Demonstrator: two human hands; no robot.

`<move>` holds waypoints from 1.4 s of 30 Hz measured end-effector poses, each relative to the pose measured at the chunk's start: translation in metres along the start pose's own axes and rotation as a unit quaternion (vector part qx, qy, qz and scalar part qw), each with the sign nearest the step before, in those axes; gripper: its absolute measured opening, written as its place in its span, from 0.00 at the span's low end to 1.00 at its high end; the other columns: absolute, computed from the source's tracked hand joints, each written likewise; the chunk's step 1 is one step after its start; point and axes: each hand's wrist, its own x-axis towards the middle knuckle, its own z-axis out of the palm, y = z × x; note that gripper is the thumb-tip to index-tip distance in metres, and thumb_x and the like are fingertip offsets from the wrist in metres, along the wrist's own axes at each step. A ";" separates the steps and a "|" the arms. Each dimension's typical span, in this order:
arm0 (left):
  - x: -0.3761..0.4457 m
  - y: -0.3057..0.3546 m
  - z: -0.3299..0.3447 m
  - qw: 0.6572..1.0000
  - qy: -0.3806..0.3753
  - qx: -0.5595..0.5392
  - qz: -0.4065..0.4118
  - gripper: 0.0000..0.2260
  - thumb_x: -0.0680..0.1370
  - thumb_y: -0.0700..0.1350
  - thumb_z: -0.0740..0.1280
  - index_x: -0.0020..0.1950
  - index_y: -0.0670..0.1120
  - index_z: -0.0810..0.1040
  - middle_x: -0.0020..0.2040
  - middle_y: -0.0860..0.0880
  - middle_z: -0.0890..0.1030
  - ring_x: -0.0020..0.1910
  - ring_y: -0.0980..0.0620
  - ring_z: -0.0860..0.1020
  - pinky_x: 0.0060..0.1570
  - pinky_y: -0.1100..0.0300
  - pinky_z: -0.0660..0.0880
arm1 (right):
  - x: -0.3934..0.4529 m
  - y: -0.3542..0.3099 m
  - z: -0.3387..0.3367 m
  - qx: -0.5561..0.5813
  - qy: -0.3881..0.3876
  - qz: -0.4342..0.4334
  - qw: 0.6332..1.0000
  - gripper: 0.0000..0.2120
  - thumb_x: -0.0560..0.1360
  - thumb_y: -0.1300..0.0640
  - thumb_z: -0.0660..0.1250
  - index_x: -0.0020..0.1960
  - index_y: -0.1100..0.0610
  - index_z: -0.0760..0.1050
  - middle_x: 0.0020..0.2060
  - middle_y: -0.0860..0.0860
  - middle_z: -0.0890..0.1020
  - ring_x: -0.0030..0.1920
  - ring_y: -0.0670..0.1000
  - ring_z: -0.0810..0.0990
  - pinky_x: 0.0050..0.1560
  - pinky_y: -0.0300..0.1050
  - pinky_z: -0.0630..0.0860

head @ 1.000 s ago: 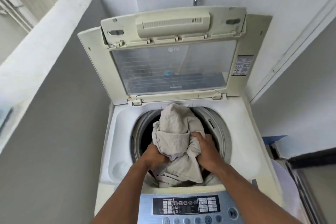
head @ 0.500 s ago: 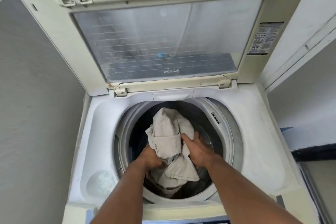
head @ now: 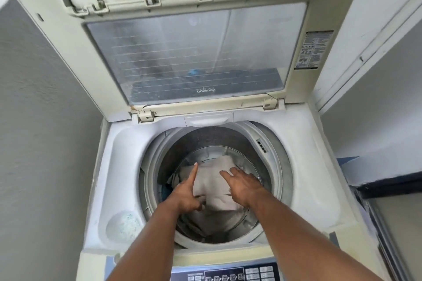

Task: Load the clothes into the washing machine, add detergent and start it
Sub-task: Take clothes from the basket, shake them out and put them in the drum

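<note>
A top-loading washing machine (head: 303, 180) stands with its lid (head: 182, 52) raised. In the steel drum (head: 205, 141) lies a beige cloth (head: 212, 180), spread over darker clothes. My left hand (head: 188, 191) is over the cloth's left side, index finger stretched forward, the other fingers curled under. Fingers spread, my right hand (head: 243, 186) lies flat on the cloth's right side. Neither hand grips the cloth.
A round recess (head: 124, 223) with bluish-white residue sits in the machine's top at the front left. The control panel (head: 228, 274) runs along the near edge. Grey walls stand close on the left and right; a dark ledge (head: 388, 185) is at the right.
Both hands gripped the bunched beige cloth above the drum opening. They lowered it into the drum and let go; the cloth now lies at the bottom and the fingers are stretched out.
</note>
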 end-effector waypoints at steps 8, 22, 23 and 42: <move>-0.066 0.044 -0.010 0.972 0.190 0.113 0.078 0.41 0.83 0.60 0.65 0.86 0.46 0.46 0.86 0.47 0.49 0.85 0.47 0.45 0.83 0.50 0.51 | -0.071 -0.017 -0.051 0.046 0.148 -0.013 0.988 0.34 0.84 0.45 0.59 0.83 0.55 0.50 0.83 0.54 0.53 0.83 0.55 0.51 0.81 0.59 0.52; -0.192 0.158 -0.055 0.902 0.354 0.169 0.178 0.46 0.72 0.70 0.21 0.84 0.46 0.34 0.83 0.49 0.32 0.83 0.51 0.32 0.82 0.53 0.36 | -0.191 -0.038 -0.171 -0.006 0.292 0.004 0.957 0.38 0.84 0.37 0.38 0.74 0.58 0.75 0.75 0.55 0.73 0.74 0.53 0.73 0.76 0.53 0.46; -0.201 0.168 -0.059 0.895 0.365 0.174 0.190 0.44 0.74 0.69 0.24 0.84 0.45 0.35 0.82 0.50 0.31 0.83 0.50 0.33 0.83 0.52 0.37 | -0.196 -0.035 -0.176 -0.010 0.305 0.006 0.952 0.38 0.84 0.37 0.37 0.73 0.58 0.75 0.75 0.54 0.74 0.74 0.54 0.73 0.75 0.54 0.46; -0.248 0.316 -0.075 0.808 0.426 0.226 0.338 0.36 0.81 0.61 0.32 0.84 0.43 0.35 0.83 0.47 0.32 0.83 0.48 0.33 0.82 0.50 0.36 | -0.321 0.054 -0.249 -0.019 0.478 0.103 0.872 0.40 0.82 0.38 0.30 0.83 0.62 0.51 0.83 0.59 0.50 0.83 0.58 0.50 0.80 0.58 0.47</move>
